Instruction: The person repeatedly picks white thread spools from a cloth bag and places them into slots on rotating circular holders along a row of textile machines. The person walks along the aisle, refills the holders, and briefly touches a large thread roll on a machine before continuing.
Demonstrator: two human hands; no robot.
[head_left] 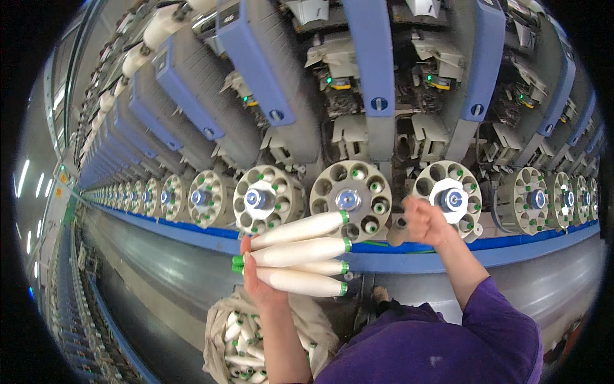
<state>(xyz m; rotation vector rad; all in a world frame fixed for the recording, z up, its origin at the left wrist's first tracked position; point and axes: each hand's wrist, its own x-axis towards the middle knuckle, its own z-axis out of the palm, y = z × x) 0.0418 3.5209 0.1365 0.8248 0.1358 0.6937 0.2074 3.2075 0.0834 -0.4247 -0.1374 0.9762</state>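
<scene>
My left hand (260, 281) is closed around several white yarn bobbins (300, 252) with green ends, fanned out and pointing right. My right hand (425, 221) is raised beside the round bobbin magazine (474, 171) on the right, its fingers loosely bent and a little blurred. Nothing shows between those fingers. Just above the held bobbins is the middle magazine (324, 179), a pale drum with round pockets and a blue hub. Some of its pockets hold green-tipped bobbins, and others look dark. The held bobbins overlap the lower part of this magazine.
A cloth sack (220, 307) full of similar bobbins stands below my left forearm. More magazines (211, 197) line the long winding machine on both sides. Blue upright housings (377, 96) rise behind them, and a blue rail (499, 258) runs along the front.
</scene>
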